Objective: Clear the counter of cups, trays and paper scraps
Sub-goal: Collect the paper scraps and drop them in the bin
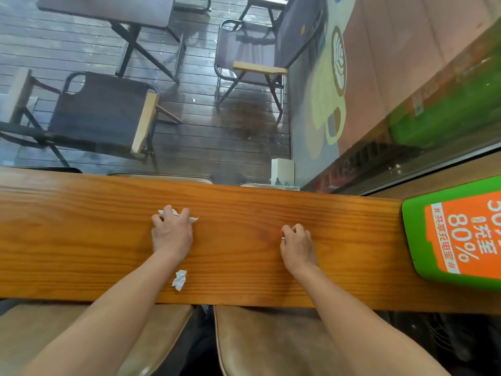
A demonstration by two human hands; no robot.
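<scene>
On the long wooden counter (81,226) my left hand (171,232) lies over a crumpled white paper scrap (193,220), its fingers curled onto it; bits of paper stick out at both sides of the fingers. My right hand (296,244) rests further right with curled fingers, pinching a tiny white scrap (283,238) at the fingertips. A second crumpled white scrap (179,279) lies loose near the counter's front edge, just right of my left forearm.
A green and orange device (455,234) with printed "80%" sits at the counter's right end. Two brown leather stool seats (271,343) stand below the front edge. Beyond the glass are folding chairs (103,109) and a table on dark decking.
</scene>
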